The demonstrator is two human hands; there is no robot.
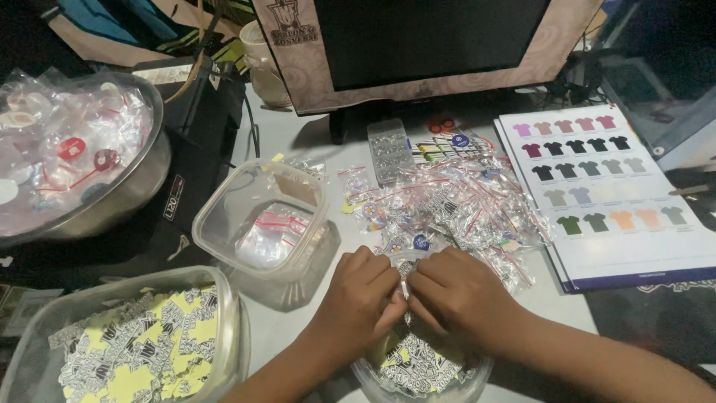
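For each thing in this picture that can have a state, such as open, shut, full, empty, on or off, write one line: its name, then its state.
monitor: screen dark.
square clear tub: lid off, a few small clear bags inside.
metal bowl: piled high with bagged items.
left tub: open, filled with yellow and black stickers.
round tub: open, stickers inside.
left hand: fingers closed, pinching something small, unclear what.
right hand: fingers closed against the left hand.
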